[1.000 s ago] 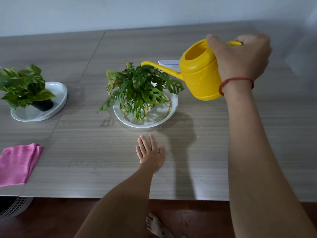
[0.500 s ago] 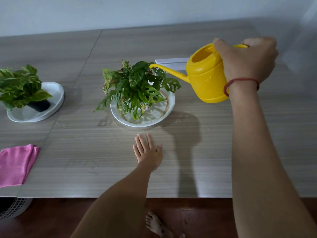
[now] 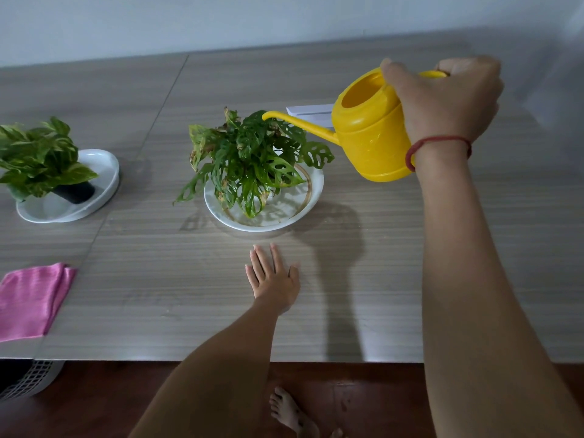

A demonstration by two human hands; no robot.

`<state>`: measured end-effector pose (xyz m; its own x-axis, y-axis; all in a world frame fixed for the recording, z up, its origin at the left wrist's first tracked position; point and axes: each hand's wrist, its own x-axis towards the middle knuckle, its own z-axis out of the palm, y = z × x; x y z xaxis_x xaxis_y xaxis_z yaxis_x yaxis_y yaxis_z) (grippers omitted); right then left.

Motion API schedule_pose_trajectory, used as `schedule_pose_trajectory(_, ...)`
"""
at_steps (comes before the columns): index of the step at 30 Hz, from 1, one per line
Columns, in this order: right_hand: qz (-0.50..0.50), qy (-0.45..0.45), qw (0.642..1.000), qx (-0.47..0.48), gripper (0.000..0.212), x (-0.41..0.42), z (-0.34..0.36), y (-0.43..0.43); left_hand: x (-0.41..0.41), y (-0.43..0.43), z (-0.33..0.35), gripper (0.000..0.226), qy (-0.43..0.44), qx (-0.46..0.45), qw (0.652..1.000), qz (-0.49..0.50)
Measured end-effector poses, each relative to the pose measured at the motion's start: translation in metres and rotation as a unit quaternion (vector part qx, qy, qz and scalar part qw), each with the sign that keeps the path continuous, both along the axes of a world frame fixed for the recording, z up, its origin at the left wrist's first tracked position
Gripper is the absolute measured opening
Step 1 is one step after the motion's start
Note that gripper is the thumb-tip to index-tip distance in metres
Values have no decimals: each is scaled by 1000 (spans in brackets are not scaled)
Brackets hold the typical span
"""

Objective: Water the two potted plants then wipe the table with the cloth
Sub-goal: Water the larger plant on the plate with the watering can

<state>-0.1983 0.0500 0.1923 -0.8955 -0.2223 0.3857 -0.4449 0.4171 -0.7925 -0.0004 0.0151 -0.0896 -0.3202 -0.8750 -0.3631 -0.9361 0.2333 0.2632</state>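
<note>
My right hand (image 3: 442, 99) grips the handle of a yellow watering can (image 3: 369, 134) held in the air. Its spout tip reaches over the top of the holey-leaved plant (image 3: 252, 162), which stands in a white dish (image 3: 303, 207) at the table's middle. My left hand (image 3: 273, 276) lies flat on the table just in front of that dish, fingers spread, holding nothing. A second plant (image 3: 38, 156) in a black pot leans in a white dish (image 3: 101, 188) at the far left. A folded pink cloth (image 3: 31, 300) lies near the front left edge.
A white flat box (image 3: 313, 112) lies behind the can's spout. The grey wood-grain table (image 3: 379, 279) has a seam running from back to front on the left. A white mesh basket (image 3: 28, 379) sits under the table's left corner. My bare foot (image 3: 294, 412) is on the brown floor.
The can drew back to the right and then returned, so its spout tip is over the middle plant again. My left hand stayed flat on the table.
</note>
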Motion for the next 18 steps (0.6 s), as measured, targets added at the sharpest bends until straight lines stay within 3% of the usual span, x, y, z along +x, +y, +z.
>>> schedule_pose_trajectory(18, 5, -20, 1000, -14, 67, 12, 2, -22, 0, -1, 0, 69, -2, 13, 1000, -2)
